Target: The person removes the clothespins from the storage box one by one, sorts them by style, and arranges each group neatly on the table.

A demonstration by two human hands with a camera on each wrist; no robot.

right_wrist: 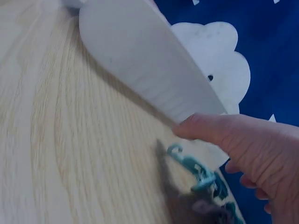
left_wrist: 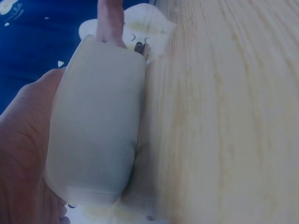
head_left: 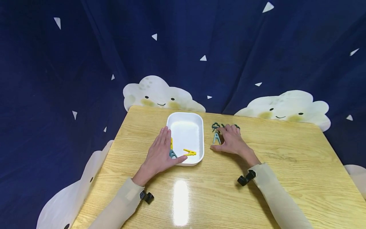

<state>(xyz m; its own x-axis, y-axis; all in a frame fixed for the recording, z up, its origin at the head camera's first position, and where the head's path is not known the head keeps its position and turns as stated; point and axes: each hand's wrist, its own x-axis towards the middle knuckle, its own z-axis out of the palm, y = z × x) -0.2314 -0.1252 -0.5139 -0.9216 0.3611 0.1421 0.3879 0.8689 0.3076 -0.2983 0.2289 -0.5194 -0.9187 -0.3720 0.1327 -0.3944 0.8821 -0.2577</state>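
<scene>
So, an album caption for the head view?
Left hand at the white tub, right hand beside a teal clip.

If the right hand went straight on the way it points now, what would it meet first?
Most likely the light teal clip, just ahead of the right hand; whether the two touch is hard to tell.

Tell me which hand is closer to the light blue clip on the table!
Right: the right hand is just beside the light blue clip. The left hand is farther off, over at the white box.
</scene>
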